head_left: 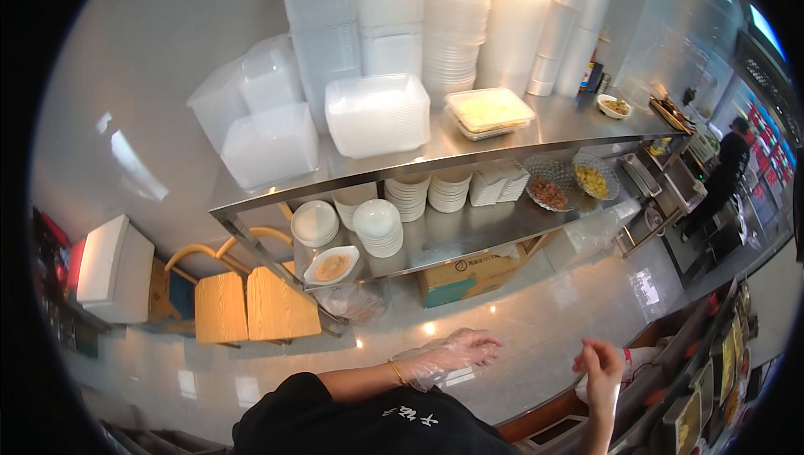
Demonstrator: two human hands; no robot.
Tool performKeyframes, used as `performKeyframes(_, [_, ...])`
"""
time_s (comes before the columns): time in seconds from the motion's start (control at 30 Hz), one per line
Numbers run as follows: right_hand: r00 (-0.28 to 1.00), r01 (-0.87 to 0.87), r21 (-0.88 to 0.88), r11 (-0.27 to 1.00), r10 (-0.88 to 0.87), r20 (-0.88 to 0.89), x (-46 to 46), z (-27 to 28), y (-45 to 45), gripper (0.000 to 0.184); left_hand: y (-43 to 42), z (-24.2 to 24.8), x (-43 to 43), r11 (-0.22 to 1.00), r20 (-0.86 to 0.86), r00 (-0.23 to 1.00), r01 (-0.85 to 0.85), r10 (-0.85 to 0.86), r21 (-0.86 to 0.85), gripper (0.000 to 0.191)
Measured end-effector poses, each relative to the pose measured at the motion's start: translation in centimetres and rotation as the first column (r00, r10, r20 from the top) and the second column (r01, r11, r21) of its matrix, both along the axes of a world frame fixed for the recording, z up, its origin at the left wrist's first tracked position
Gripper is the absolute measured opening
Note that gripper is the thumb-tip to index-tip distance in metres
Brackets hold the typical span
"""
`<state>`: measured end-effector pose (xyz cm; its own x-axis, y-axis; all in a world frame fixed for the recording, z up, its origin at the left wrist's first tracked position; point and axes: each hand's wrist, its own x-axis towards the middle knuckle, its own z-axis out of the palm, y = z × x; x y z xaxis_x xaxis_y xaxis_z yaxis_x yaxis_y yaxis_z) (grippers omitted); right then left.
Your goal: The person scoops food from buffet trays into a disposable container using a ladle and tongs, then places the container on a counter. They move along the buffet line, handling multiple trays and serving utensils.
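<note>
My left hand [468,351] wears a clear plastic glove, with a gold-coloured bracelet [397,372] at its wrist. It reaches across my front with loosely bent fingers and nothing visible in them. My right hand [600,359] is bare, raised to the right, its fingers bent and no object seen in it. Both are apart from each other, above the tiled floor. Beyond them stands a stainless steel two-tier shelf [440,254]. On its lower tier are stacks of white bowls [379,225], an oval dish of food [333,266], and glass bowls with diced meat [548,193] and yellow pieces [590,180].
Stacked plastic containers [377,115] and a lidded box of yellow food [490,109] fill the upper tier. Wooden stools [282,304] and a white foam box [118,269] stand left. A cardboard box [471,276] sits underneath. Food trays [684,423] line the right; a person [722,166] stands beyond.
</note>
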<state>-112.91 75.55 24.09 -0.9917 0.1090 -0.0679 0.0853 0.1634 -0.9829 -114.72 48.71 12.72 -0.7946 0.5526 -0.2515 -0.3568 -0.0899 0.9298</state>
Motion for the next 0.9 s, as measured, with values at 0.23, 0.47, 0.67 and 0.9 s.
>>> performKeyframes(0.23, [0.897,-0.375,0.262,0.889,0.420,-0.139,-10.6,8.4,-10.0,0.016,-6.7,0.8,-1.3,0.964,0.056,0.964,-0.263,0.262,0.022,0.035])
performKeyframes(0.47, [0.773,-0.420,0.490,0.764,0.584,-0.247,-18.8,15.5,-18.0,0.015,-12.0,1.9,-5.4,0.918,0.078,0.918,-0.393,0.388,0.059,0.038])
performKeyframes(0.67, [0.677,-0.135,0.821,0.554,0.657,-0.332,-25.9,16.3,-21.7,0.021,-16.1,2.6,-7.7,0.920,0.022,0.920,-0.391,0.391,0.013,0.035])
performKeyframes(0.9, [0.479,0.234,0.901,0.365,0.763,-0.434,-31.1,11.3,-24.5,0.022,-18.9,2.3,-8.9,0.898,-0.013,0.898,-0.440,0.440,0.033,0.033])
